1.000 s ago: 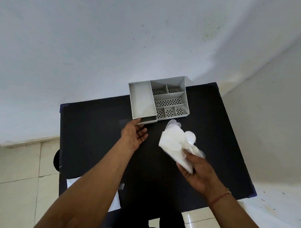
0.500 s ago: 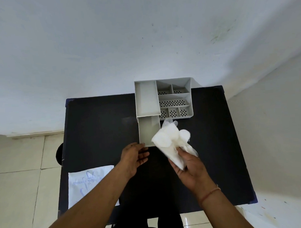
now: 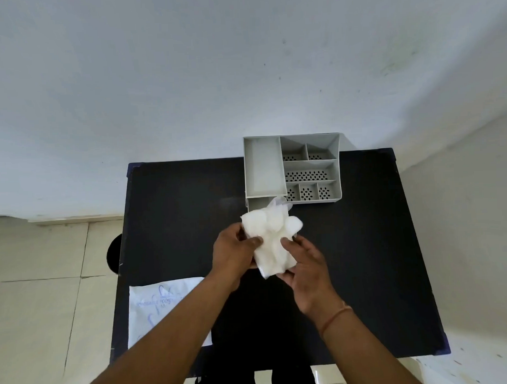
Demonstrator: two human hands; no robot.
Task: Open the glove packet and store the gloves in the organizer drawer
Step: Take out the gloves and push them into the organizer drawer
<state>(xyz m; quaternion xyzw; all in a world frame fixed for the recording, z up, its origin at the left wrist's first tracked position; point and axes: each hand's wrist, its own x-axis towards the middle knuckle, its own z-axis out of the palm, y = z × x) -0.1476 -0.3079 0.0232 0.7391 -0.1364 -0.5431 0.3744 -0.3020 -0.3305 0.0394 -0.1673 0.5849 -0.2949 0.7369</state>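
Observation:
A bundle of thin white gloves [image 3: 272,237] is held above the black table, just in front of the grey organizer [image 3: 292,167]. My left hand [image 3: 234,250] grips the bundle's left side and my right hand [image 3: 302,263] grips its right and lower side. The organizer's drawer [image 3: 257,204] is pulled out toward me under the left compartment; the gloves hide most of it. The opened glove packet [image 3: 161,307], white with blue print, lies flat at the table's near left.
The black table [image 3: 377,245] stands against a white wall, with tiled floor to the left and near edge. The organizer sits at the table's far edge, its right side divided into several perforated compartments. A dark round object [image 3: 114,254] shows beside the table's left edge.
My left hand pulled the drawer out toward me, let it go, then moved right and took hold of the gloves. The gloves have shifted left, over the drawer's front.

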